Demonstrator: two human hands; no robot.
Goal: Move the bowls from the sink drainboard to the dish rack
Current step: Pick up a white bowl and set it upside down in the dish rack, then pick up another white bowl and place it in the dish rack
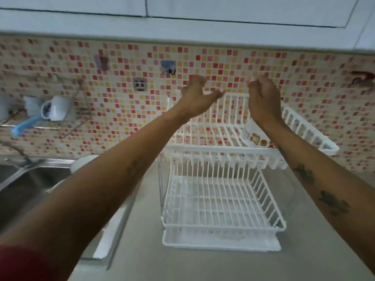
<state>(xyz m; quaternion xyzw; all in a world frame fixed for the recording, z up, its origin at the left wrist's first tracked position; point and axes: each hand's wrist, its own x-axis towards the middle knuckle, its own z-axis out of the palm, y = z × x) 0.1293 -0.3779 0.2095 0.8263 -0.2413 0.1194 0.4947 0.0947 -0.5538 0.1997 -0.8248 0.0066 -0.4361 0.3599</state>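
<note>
Left of my left forearm, a white bowl (83, 162) waits on the drainboard (60, 175) beside the sink, mostly hidden by the arm (more bowls may sit behind it; cannot tell). Left hand (195, 98) is raised, fingers spread, empty. Below and between both hands stands the dish rack (221, 199), both tiers bare. Right hand (263, 100) is loosely curled, holding nothing. Nothing moved across yet, I judge.

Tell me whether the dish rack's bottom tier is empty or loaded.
Empty: the bottom tier of the dish rack shows only bare white wires.
</note>
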